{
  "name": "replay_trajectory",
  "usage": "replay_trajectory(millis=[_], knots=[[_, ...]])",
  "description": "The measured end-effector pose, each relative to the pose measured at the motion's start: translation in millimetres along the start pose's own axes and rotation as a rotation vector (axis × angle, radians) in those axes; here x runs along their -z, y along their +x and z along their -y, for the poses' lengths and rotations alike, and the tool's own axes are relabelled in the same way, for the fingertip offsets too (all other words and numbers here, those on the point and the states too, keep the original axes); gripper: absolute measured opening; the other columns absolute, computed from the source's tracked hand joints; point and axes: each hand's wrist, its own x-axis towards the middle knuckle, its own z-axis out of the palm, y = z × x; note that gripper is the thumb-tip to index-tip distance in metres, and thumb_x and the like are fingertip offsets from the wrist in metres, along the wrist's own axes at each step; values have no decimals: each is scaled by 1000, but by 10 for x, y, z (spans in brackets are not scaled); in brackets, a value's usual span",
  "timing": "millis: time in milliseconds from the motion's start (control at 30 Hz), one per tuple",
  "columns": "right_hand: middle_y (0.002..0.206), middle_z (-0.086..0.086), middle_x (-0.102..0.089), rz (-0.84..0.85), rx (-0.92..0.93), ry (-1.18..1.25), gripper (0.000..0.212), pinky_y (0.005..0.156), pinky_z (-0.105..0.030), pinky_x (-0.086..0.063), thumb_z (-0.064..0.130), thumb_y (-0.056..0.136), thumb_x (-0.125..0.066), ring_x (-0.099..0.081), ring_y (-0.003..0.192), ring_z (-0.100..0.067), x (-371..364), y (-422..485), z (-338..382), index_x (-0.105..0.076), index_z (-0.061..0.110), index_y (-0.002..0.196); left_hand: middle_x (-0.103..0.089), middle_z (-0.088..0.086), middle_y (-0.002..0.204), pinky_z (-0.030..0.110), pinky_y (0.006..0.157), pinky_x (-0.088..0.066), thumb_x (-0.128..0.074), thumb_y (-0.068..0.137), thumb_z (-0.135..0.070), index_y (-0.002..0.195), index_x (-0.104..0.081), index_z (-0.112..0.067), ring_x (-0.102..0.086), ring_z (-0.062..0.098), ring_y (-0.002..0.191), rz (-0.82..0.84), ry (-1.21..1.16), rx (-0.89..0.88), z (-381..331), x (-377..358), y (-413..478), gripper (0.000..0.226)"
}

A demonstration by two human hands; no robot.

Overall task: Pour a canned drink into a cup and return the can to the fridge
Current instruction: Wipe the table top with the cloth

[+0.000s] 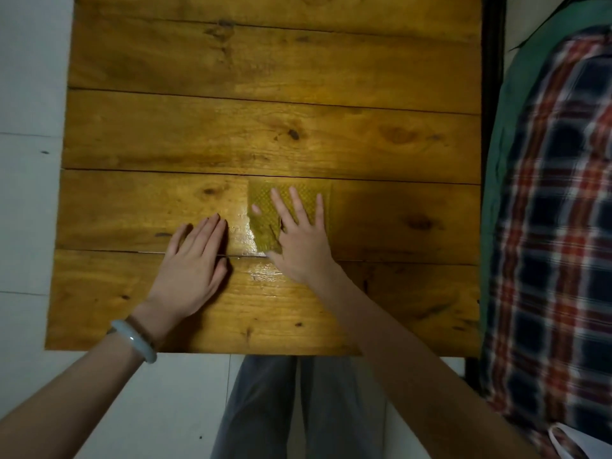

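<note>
The left hand (190, 263) lies flat, palm down, just left of the cloth (260, 197), its fingers (212, 233) straight and close together, pointing away from the body, thumb out to the left. The right hand (298, 236) rests flat on the cloth with fingers spread, its palm on the cloth's near edge. Both bare forearms run back from the cloth toward the body, the left wrist (149, 321) wearing a pale bangle (134, 341).
</note>
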Motion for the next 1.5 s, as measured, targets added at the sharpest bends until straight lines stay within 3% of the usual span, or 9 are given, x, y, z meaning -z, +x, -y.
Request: replay_trajectory(millis=[133, 233, 467, 667, 900, 1100, 1267, 1367, 1500], knots=[[157, -1, 0, 55, 185, -80, 79, 108, -66, 5, 60, 76, -31, 2, 144, -33, -140, -846, -432, -4, 39, 147, -30, 19, 150, 46, 116, -10, -20, 91, -41, 143, -31, 1, -30, 30, 139, 27, -5, 12, 2, 34, -43, 68], [156, -1, -9, -18, 13, -50, 68, 110, -65, -2, 51, 82, -33, -10, 144, -34, -77, -968, -946, -12, 40, 147, -25, 18, 152, 47, 117, -9, -17, 90, -43, 145, -28, 1, -24, 30, 142, 11, -39, 38, -55, 16, -26, 71], [158, -11, 3, -68, -301, 73, 66, 103, -69, 10, 60, 90, -30, 6, 143, -39, 294, 447, -799, -10, 36, 147, -27, 16, 152, 46, 117, -8, -19, 91, -42, 145, -29, -1, -27, 29, 141, -18, -83, 70, -72, -36, -34, 68], [155, -18, -17, -132, -33, 86, 64, 101, -73, 4, 55, 80, -57, -11, 141, -45, 151, 187, -151, -50, 21, 133, -29, 13, 152, 43, 117, -5, -21, 89, -40, 146, -29, -5, -28, 26, 140, -5, -110, 62, 21, -3, -36, 67], [153, -9, 20, 64, 24, 78, 86, 108, -64, 14, 70, 80, -43, 23, 139, -32, -65, -376, 56, -8, 32, 149, -32, 14, 151, 42, 116, -11, -35, 88, -31, 143, -35, -3, -29, 26, 140, -79, -231, 125, -203, 34, -3, 62], [158, -9, 3, 121, 195, 370, 60, 111, -51, 18, 46, 82, -55, 14, 143, -29, 133, -733, -79, -39, 37, 139, -41, 14, 144, 43, 110, -21, -49, 97, -24, 137, -43, -5, -36, 31, 132, -208, -449, 206, -501, 53, 152, 45], [133, -14, -45, -206, -382, 826, 39, 107, -33, -32, 10, 85, -61, -40, 125, -25, 388, -732, -379, -58, 10, 124, -51, 12, 129, 40, 101, -31, -56, 92, -35, 132, -48, -7, -44, 29, 120, -228, -532, 346, -702, 23, 295, 50], [118, -3, -48, -168, -665, 975, 46, 86, -15, -33, 14, 86, -60, -46, 104, -11, 461, -566, -427, -47, 10, 130, -54, 14, 118, 41, 99, -38, -65, 86, -29, 128, -51, -6, -48, 30, 113, -255, -668, 464, -795, 2, 366, 50], [88, 4, -52, -111, -810, 1086, 43, 69, -25, -39, 16, 84, -62, -54, 82, -12, 449, -416, -399, -47, 8, 124, -61, 0, 87, 32, 76, -46, -72, 81, -28, 102, -61, -13, -62, 26, 90, -275, -993, 825, -844, 48, 528, 29]])
